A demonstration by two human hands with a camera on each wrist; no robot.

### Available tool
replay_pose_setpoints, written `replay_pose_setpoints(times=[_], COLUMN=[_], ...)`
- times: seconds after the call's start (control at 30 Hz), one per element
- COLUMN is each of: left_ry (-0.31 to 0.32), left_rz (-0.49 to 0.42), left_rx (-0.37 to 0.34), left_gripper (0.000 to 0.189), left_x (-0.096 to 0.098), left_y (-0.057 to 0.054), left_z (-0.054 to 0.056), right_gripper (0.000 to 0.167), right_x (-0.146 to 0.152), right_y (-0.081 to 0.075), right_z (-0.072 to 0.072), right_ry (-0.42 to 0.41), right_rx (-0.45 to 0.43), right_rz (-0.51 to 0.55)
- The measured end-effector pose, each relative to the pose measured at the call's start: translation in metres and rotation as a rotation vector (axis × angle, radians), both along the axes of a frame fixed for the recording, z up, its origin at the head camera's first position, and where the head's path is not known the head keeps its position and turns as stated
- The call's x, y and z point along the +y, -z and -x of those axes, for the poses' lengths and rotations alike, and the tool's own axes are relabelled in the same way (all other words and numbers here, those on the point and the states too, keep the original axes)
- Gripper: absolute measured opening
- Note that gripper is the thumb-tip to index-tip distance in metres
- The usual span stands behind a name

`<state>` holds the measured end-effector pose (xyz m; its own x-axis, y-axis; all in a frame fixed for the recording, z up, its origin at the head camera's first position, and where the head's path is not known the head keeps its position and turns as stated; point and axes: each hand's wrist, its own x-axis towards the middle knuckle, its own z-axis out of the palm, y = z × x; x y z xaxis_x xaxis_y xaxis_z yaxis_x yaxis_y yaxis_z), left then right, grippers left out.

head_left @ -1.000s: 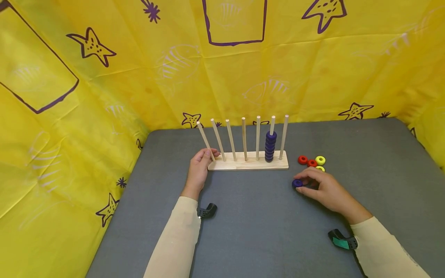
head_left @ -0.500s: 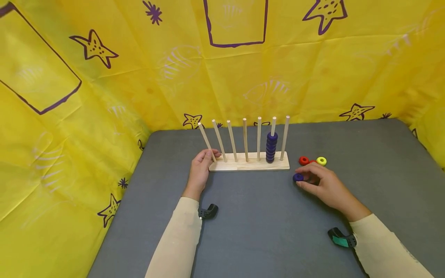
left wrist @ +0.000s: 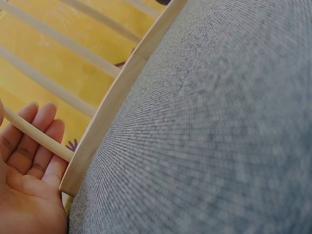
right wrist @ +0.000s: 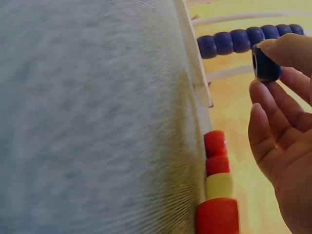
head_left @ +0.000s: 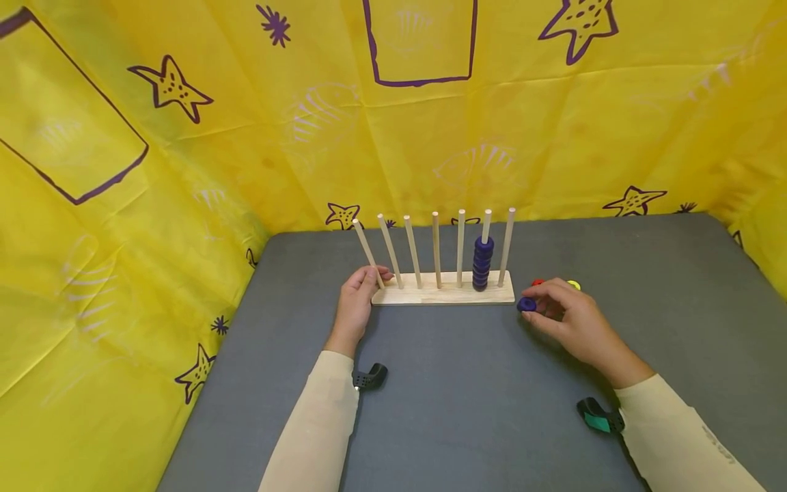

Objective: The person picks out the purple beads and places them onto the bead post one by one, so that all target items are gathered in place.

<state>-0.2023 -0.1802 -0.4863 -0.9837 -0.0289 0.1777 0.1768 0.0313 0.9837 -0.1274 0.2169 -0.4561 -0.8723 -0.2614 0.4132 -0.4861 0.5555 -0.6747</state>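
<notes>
In the head view, a wooden peg stand (head_left: 443, 295) has a row of upright pegs. A column of dark blue rings (head_left: 482, 263) fills most of the second peg from the right. My left hand (head_left: 358, 292) is at the stand's left end, holding the end peg (left wrist: 41, 136) between thumb and fingers. Just beyond the other end, my right hand (head_left: 572, 318) pinches a dark blue bead ring (right wrist: 265, 66) between thumb and fingertips. The ring is raised off the table, its hole partly visible in the right wrist view.
Red rings (right wrist: 214, 143) and a yellow ring (right wrist: 219, 186) lie on the table beyond my right hand, mostly hidden by it in the head view. Grey cloth covers the table (head_left: 443, 396). A yellow patterned curtain (head_left: 406, 150) hangs behind and at the sides.
My right hand has moved up and away from me with the blue ring, covering more of the red and yellow rings. My left hand stays at the end peg.
</notes>
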Motion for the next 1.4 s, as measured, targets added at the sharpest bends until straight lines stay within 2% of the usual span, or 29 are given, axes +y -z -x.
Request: replay_pose_setpoints(times=[0.27,0.53,0.8,1.23,1.4], left_ry=[0.001,0.003,0.003,0.013,0.016], left_rz=[-0.004,0.008,0.018,0.014,0.018], left_rx=[-0.001,-0.004,-0.003,0.011,0.014], left_gripper=[0.039,0.038,0.039,0.039,0.039], left_x=[0.0,0.0,0.001,-0.001,-0.001], left_y=[0.0,0.0,0.0,-0.001,-0.001], left_z=[-0.002,-0.003,-0.002,-0.001,-0.001], right_gripper=[0.033,0.035,0.037,0.039,0.038], right_x=[-0.004,-0.006,-0.01,-0.018,-0.022], right_y=[-0.014,-0.033,-0.05,-0.079,-0.089], right_z=[0.004,0.007,0.01,0.016,0.017], right_ry=[0.009,0.024,0.002,-0.039,-0.034], right_rx=[0.045,0.078,0.127,0.211,0.218], right_rz=[0.061,0.074,0.106,0.108,0.098])
